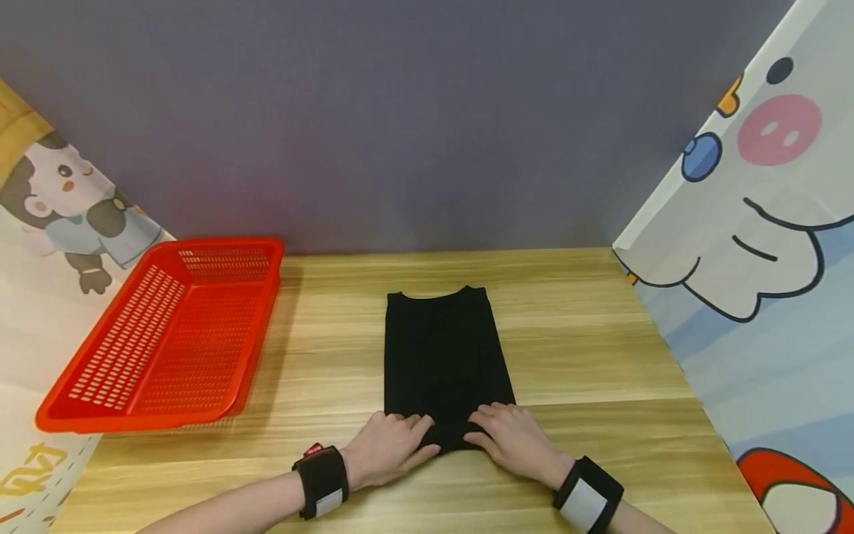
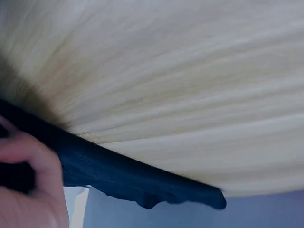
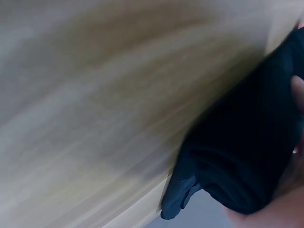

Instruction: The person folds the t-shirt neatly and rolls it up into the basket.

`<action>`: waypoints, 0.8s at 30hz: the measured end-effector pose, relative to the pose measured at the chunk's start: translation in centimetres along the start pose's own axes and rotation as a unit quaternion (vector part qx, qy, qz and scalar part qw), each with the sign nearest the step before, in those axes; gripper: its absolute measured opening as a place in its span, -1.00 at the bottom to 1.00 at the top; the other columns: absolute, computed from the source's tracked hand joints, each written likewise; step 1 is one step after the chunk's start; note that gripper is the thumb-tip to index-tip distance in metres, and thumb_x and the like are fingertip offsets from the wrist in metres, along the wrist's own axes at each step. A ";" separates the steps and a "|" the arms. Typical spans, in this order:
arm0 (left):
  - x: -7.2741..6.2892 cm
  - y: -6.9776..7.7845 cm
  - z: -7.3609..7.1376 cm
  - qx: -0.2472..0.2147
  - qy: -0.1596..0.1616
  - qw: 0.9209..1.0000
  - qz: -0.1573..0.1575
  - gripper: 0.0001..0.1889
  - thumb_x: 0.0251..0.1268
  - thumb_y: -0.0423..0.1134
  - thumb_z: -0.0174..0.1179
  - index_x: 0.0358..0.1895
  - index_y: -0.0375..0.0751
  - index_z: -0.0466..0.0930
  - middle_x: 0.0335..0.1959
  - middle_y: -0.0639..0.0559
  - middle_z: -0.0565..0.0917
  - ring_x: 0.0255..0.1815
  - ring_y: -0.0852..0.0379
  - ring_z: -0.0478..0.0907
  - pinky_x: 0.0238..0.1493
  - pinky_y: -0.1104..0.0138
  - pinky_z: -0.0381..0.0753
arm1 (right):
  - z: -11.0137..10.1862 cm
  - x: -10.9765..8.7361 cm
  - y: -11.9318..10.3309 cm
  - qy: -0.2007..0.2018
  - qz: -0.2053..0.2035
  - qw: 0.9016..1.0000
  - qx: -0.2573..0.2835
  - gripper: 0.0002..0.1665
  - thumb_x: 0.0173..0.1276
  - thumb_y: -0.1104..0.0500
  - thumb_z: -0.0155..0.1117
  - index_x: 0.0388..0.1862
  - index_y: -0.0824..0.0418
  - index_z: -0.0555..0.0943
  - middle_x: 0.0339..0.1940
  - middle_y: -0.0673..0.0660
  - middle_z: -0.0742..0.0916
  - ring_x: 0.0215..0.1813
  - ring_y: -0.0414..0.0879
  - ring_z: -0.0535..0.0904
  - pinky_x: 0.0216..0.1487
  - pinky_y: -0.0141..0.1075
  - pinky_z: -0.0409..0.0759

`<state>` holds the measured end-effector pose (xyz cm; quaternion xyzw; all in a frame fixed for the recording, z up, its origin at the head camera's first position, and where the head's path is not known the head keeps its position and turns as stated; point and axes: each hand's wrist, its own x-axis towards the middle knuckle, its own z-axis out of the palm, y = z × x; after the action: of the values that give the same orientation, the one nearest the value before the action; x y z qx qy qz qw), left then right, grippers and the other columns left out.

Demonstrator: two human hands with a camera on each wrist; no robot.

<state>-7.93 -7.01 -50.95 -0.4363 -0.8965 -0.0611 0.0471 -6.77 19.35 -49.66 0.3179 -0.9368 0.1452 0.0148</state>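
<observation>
A black garment, like a folded top with a curved neckline at its far end, lies on the wooden table. At its near left corner my left hand grips the hem, fingers over the cloth and thumb on the near side. My right hand grips the near right corner likewise. In the left wrist view the cloth runs as a narrow band away from my curled hand. The right wrist view has the near end of the cloth turned over in a thick, rounded fold, partly covered by my hand.
A red plastic basket with perforated walls stands at the left, with nothing inside it. Bare wooden tabletop surrounds the garment. A grey panel closes off the back, and cartoon-printed panels flank both sides.
</observation>
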 end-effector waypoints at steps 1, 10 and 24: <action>-0.1 0.0 0.0 0.017 0.001 1.000 0.007 -0.53 0.52 0.28 -0.09 0.02 0.00 0.56 -0.36 0.22 0.66 -0.50 0.29 0.56 -0.66 0.47 0.32 | 0.0 0.1 0.0 -0.002 0.001 1.000 0.006 -0.78 0.46 -0.07 0.23 -0.23 0.01 0.69 -0.36 -0.12 0.71 -0.31 -0.20 0.65 -0.29 -0.24 0.59; -0.1 0.1 0.4 0.055 0.024 0.998 0.036 -0.50 0.41 0.28 0.09 0.16 0.01 0.50 -0.26 0.21 0.66 -0.46 0.28 0.59 -0.66 0.48 0.29 | -0.2 0.6 0.2 -0.037 0.035 0.998 0.039 -0.66 0.55 -0.12 0.09 -0.39 -0.03 0.61 -0.51 -0.17 0.63 -0.42 -0.29 0.57 -0.42 -0.34 0.48; 0.0 0.0 0.3 0.013 0.023 0.999 0.021 -0.61 0.56 0.15 -0.05 0.23 0.10 0.51 -0.35 0.21 0.65 -0.65 0.35 0.42 -0.70 0.51 0.10 | 0.1 -0.7 0.2 0.051 -0.061 0.997 -0.013 -0.67 0.22 -0.05 0.49 -0.13 0.07 0.65 -0.20 -0.07 0.72 -0.15 -0.16 0.66 -0.07 -0.18 0.67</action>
<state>-7.91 -6.92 -51.25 -0.4532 -0.8864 -0.0584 0.0743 -6.39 19.88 -49.94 0.3662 -0.9157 0.1477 0.0752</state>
